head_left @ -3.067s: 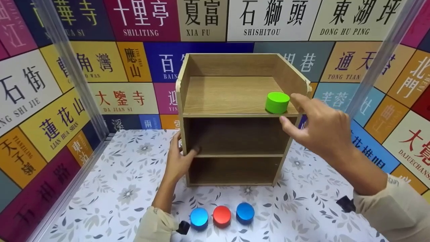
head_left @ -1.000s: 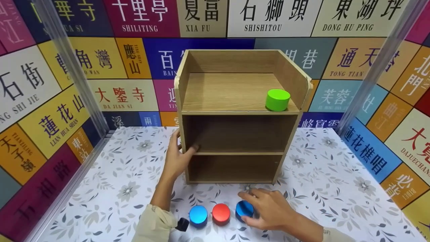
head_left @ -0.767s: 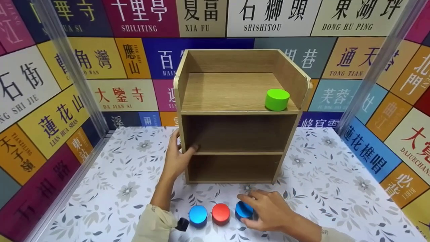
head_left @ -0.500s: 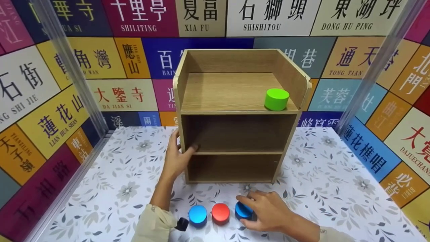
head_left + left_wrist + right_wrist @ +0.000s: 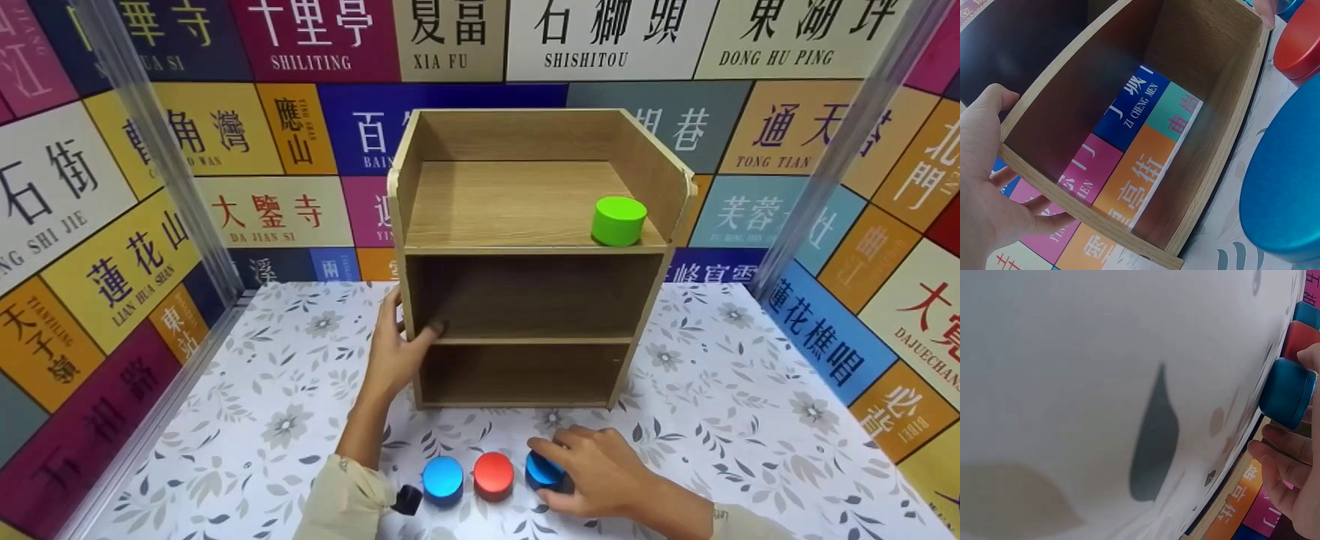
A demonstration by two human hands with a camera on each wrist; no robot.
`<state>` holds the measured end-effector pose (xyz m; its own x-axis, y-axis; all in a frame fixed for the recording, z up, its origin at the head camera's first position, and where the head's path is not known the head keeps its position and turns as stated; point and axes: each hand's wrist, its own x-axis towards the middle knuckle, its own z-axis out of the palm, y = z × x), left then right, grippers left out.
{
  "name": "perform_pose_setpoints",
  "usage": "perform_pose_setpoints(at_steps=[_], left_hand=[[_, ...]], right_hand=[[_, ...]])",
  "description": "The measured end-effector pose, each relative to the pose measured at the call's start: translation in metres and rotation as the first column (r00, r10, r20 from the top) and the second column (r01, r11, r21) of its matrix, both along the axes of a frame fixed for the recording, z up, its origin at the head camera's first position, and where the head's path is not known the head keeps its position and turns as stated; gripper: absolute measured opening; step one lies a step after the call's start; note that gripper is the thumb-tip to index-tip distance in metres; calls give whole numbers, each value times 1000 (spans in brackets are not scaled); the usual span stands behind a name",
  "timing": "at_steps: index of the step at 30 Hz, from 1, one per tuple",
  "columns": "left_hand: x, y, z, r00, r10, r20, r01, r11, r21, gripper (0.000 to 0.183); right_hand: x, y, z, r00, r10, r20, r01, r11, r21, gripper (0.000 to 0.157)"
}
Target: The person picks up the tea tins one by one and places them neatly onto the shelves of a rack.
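A small wooden shelf [image 5: 525,250] stands upright on the table. At its left side panel, my left hand [image 5: 397,356] grips the board, thumb inside the middle compartment and fingers along the outside, as the left wrist view also shows. In front of the shelf, my right hand [image 5: 600,469] holds a round blue tin [image 5: 543,471] between thumb and fingers, partly covering it. To the left of that tin sit a red tin [image 5: 493,475] and a lighter blue tin [image 5: 442,480], in a row. A bright green tin [image 5: 619,221] rests at the right front of the top board.
A white flower-patterned cloth [image 5: 292,427] covers the table. Colourful sign panels [image 5: 277,210] form walls behind and at both sides, with clear plastic posts [image 5: 840,142] at the corners. The shelf's middle and bottom compartments face the front.
My right hand has come down from beside the green tin on the top board to the right-hand blue tin, and has hardly moved in the last second. My left hand stays on the shelf.
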<state>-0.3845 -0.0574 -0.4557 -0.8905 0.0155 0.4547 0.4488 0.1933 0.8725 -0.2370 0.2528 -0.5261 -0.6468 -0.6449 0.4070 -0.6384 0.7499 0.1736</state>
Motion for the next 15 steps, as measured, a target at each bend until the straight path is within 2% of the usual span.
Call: perform_pose_setpoints(at_steps=[4, 15], left_hand=[[1, 0, 0, 1000, 1, -13, -1, 1000, 2, 75], [1, 1, 1, 1000, 7, 15, -7, 1000, -2, 74]], right_hand=[[0, 0, 0, 1000, -10, 4, 10, 1000, 11, 63], [1, -2, -1, 999, -25, 23, 24, 999, 25, 62]])
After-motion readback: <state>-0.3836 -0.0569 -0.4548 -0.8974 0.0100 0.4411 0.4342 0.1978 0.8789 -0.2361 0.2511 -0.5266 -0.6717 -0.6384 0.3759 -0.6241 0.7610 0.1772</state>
